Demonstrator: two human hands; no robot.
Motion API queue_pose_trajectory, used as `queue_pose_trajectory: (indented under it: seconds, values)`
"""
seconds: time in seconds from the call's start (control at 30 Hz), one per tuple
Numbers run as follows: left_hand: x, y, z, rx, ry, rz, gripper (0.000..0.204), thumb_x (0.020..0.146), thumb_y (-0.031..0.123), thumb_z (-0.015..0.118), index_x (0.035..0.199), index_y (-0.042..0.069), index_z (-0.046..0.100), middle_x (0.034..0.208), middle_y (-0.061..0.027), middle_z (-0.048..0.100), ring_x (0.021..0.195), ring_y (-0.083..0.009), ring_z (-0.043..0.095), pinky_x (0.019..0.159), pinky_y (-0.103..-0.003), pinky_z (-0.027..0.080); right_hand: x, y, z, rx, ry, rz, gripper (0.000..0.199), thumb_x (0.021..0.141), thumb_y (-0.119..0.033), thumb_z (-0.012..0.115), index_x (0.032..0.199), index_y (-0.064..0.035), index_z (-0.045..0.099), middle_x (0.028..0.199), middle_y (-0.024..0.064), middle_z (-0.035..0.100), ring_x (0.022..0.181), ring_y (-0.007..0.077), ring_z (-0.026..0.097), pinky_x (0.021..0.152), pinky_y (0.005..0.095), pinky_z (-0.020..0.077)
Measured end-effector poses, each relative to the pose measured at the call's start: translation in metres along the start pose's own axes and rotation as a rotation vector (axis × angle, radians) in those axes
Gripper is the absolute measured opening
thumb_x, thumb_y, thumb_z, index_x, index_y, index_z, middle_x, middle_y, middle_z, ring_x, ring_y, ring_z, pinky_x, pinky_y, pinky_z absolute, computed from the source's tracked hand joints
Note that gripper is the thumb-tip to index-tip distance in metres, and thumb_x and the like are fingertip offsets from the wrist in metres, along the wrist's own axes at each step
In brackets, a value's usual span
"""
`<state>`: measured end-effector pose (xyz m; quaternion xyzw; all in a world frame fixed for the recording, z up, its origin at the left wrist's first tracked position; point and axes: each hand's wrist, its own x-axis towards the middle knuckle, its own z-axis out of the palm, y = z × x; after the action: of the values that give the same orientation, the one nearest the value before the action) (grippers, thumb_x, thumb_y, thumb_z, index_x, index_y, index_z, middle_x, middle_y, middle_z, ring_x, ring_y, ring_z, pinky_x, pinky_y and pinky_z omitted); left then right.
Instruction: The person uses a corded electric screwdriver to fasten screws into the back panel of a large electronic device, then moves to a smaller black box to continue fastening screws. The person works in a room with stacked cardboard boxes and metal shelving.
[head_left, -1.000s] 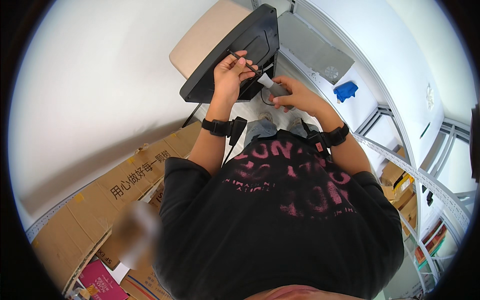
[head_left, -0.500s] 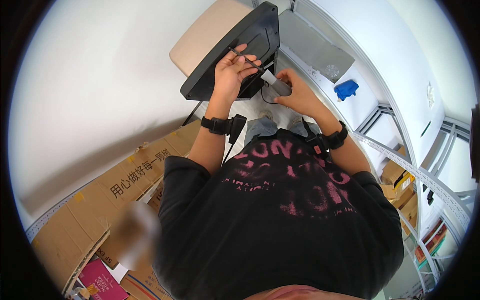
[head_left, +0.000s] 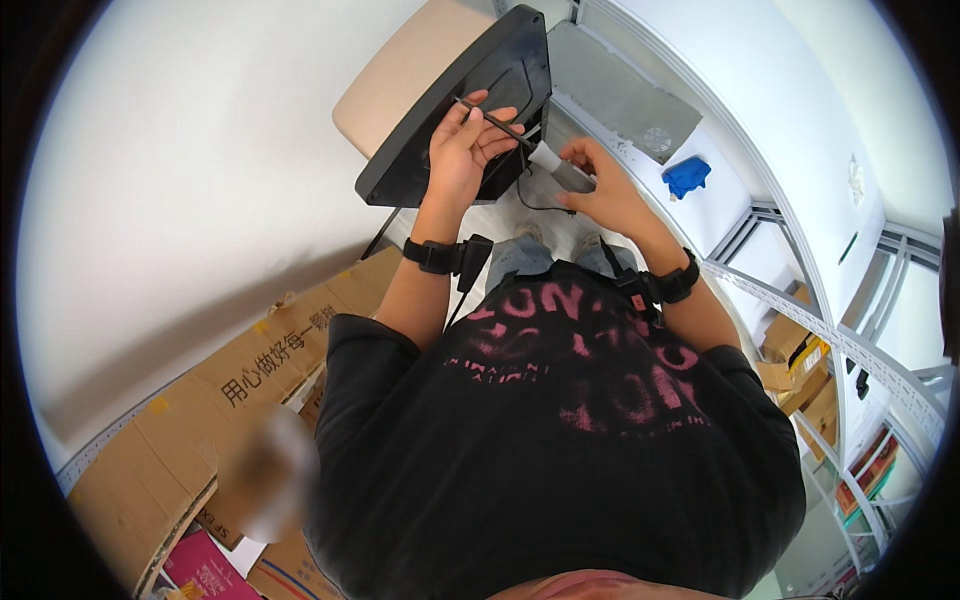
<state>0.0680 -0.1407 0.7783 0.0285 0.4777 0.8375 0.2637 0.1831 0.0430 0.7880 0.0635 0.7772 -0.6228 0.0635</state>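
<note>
A screwdriver (head_left: pixel 566 173) with a grey and white handle and a long dark shaft slants across the black underside panel (head_left: pixel 420 150) of a beige padded piece, perhaps a seat. Its tip meets the panel near its left part. My left hand (head_left: pixel 462 150) steadies the shaft close to the tip, thumb and index finger against it, the other fingers loosely curled. My right hand (head_left: pixel 608 190) has its fingers round the handle's end. A thin black cord (head_left: pixel 535 205) hangs below the panel, near the right hand.
Flattened cardboard (head_left: pixel 250 350) lies along the wall at left, with a pink box (head_left: pixel 205 570) below it. A white metal rack (head_left: pixel 790 300) curves along the right, holding cartons (head_left: pixel 790 335). A blue crumpled item (head_left: pixel 687 177) lies on the right beyond my hand.
The right hand and screwdriver handle have shifted slightly right and down, away from the panel. The panel sits a little further left in view. The left hand stays at the shaft.
</note>
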Motion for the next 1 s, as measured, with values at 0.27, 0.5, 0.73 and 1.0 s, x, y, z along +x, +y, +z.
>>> queue_pose_trajectory:
  seconds: [0.27,0.5,0.73,1.0]
  values:
    - [0.014,-0.012,0.029,-0.043,-0.183,0.049,0.023,0.100,0.022,0.030,0.106,0.004,0.044,0.108,-0.0225,0.060,0.093,-0.0342,0.064,0.075,-0.037,0.056,-0.030,0.025,-0.043,0.111,0.038,0.019,0.048,0.063,0.005,0.068,0.106,-0.0075,0.050,0.103,0.0004,0.051,0.102,0.0135,0.047,0.096,0.0280,0.0338]
    - [0.060,-0.052,0.113,0.027,-0.404,-0.096,0.017,0.099,0.017,0.037,0.098,0.004,0.048,0.098,-0.0180,0.063,0.088,-0.0297,0.065,0.074,-0.034,0.056,-0.084,0.037,-0.095,0.356,0.264,0.070,0.042,0.065,0.007,0.064,0.102,-0.0077,0.051,0.100,-0.0015,0.051,0.095,0.0098,0.048,0.077,0.0233,0.0406]
    - [0.116,-0.104,0.221,0.223,-0.539,-0.174,0.017,0.098,0.015,0.038,0.096,0.002,0.049,0.097,-0.0181,0.063,0.087,-0.0254,0.065,0.075,-0.033,0.055,-0.122,0.051,-0.184,0.352,0.499,0.102,0.042,0.066,0.005,0.065,0.103,-0.0060,0.051,0.091,0.0010,0.053,0.085,0.0133,0.050,0.076,0.0272,0.0420]
    - [0.178,-0.176,0.314,0.094,-0.351,-0.346,0.018,0.098,0.015,0.039,0.095,0.001,0.049,0.093,-0.0167,0.063,0.087,-0.0272,0.063,0.082,-0.038,0.052,-0.152,0.069,-0.288,0.265,0.563,0.232,0.041,0.063,0.002,0.064,0.101,-0.0067,0.052,0.086,0.0017,0.053,0.085,0.0152,0.052,0.077,0.0285,0.0411]
